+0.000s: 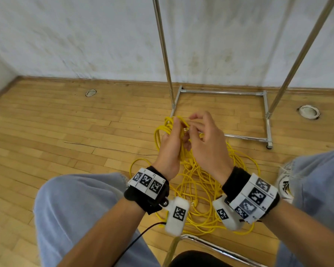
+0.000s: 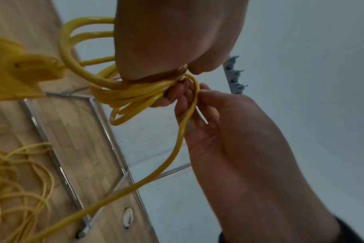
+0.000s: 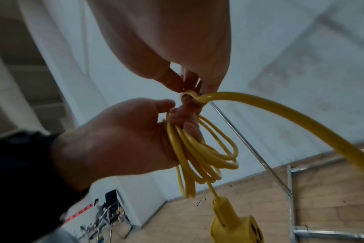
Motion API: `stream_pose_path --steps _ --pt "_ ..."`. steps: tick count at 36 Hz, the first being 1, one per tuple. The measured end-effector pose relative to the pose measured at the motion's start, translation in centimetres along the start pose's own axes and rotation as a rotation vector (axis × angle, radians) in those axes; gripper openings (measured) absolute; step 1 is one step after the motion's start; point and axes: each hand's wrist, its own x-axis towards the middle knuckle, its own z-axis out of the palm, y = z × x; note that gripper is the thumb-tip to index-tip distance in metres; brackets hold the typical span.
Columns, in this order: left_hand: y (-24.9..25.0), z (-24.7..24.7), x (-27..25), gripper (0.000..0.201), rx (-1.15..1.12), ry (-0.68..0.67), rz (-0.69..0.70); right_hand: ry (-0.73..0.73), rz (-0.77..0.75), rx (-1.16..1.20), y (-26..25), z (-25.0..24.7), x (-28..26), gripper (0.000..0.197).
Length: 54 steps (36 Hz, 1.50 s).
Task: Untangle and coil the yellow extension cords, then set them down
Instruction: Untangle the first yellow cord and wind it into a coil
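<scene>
My left hand grips a small coil of yellow extension cord held up above the floor. Several loops hang from its curled fingers, and the yellow socket end dangles below the coil. My right hand sits just right of it and pinches a single strand at the top of the coil, thumb against fingertips. That strand runs down to a loose tangle of yellow cord on the wooden floor between my knees.
A chrome garment rack base with two upright poles stands just behind the cord pile. Two round floor outlets are set in the wood. A chrome chair edge and my shoe border the pile.
</scene>
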Motion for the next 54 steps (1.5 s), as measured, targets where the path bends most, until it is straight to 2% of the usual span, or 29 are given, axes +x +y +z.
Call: stream_pose_path --steps 1,3,7,9,12,14,15,18,20,21,23,25,27,32,36,42,47,51,54 --pt "0.0 -0.2 0.1 0.066 -0.014 -0.010 -0.019 -0.024 -0.021 -0.058 0.1 0.3 -0.2 0.024" --pt "0.2 -0.4 0.1 0.073 -0.028 -0.024 -0.047 -0.070 -0.045 -0.158 0.2 0.8 -0.6 0.037" --pt "0.6 -0.7 0.2 0.065 -0.098 -0.045 -0.082 -0.153 -0.033 -0.084 0.0 1.9 -1.9 0.065" --pt "0.9 -0.9 0.6 0.051 -0.092 -0.015 -0.053 -0.092 -0.066 -0.002 -0.1 2.5 -2.7 0.075" --pt "1.6 -1.4 1.2 0.033 -0.105 0.005 -0.021 0.104 -0.084 0.060 1.1 3.0 -2.8 0.082" --pt "2.3 -1.5 1.3 0.035 -0.112 0.029 0.020 0.133 -0.062 0.032 2.0 2.9 -2.5 0.081" --pt "2.7 -1.5 1.3 0.034 -0.128 0.043 0.035 0.101 -0.024 -0.012 2.3 2.8 -2.4 0.074" --pt "3.9 -1.6 1.5 0.033 -0.199 0.034 0.048 -0.188 0.265 -0.043 3.9 2.3 -2.0 0.044" --pt "4.6 -2.0 1.7 0.034 -0.247 0.012 0.070 -0.328 0.394 0.011 5.3 2.1 -2.2 0.039" --pt "5.1 -2.2 1.7 0.036 -0.270 0.006 0.084 -0.363 0.398 0.041 5.7 2.0 -2.3 0.046" --pt "6.1 -2.7 1.8 0.037 -0.284 -0.003 0.113 -0.398 0.299 0.034 6.2 1.9 -2.8 0.057" --pt "7.1 -3.4 1.8 0.036 -0.271 -0.009 0.164 -0.460 0.166 -0.036 6.3 1.6 -3.3 0.056" --pt "8.0 -4.3 2.0 0.034 -0.271 0.000 0.218 -0.528 0.100 -0.074 6.7 1.5 -3.6 0.055" --pt "9.6 -6.4 2.6 0.034 -0.381 0.022 0.229 -0.515 0.232 0.013 8.7 0.8 -2.9 0.054" --pt "9.5 -6.5 2.8 0.036 -0.411 0.008 0.190 -0.514 0.276 -0.146 9.7 0.2 -2.2 0.056" --pt "9.9 -7.0 2.8 0.037 -0.457 -0.149 0.127 -0.554 0.455 -0.334 11.6 -0.6 -2.4 0.067" --pt "10.7 -8.2 2.8 0.040 -0.516 -0.249 0.109 -0.606 0.533 -0.527 14.2 -1.7 -2.3 0.074" --pt "10.8 -8.4 2.6 0.040 -0.441 -0.225 0.138 -0.599 0.549 -0.636 15.3 -2.3 -2.4 0.075" --pt "10.2 -8.2 2.7 0.039 -0.313 -0.180 0.143 -0.490 0.518 -0.690 14.9 -2.1 -1.9 0.072"
